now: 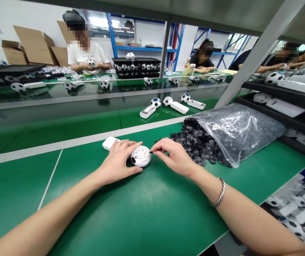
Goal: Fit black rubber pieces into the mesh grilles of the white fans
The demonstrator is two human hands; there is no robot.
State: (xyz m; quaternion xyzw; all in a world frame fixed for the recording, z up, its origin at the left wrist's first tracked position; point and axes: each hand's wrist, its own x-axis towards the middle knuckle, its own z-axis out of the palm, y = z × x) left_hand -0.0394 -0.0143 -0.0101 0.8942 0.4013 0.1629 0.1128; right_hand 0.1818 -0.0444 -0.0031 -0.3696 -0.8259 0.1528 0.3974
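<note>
A white soccer-ball-shaped housing [141,156] with openwork panels and a few black patches rests on the green table. My left hand [119,160] is curled around its left side, thumb below and fingers above, steadying it. The white handle [110,143] joined to the ball pokes out behind that hand, mostly hidden. At the ball's right edge, my right hand [169,153] pinches a small black piece [151,152] between thumb and fingertips. Close behind the right hand, a heap of black pieces [199,142] spills out of a clear plastic bag [243,124].
Beyond the white table edge [88,141], several ball-headed units with white handles [179,106] lie on a green belt. Black trays [288,106] of such units stack at the right. A slanted metal post [259,53] rises there. Several people work across the line.
</note>
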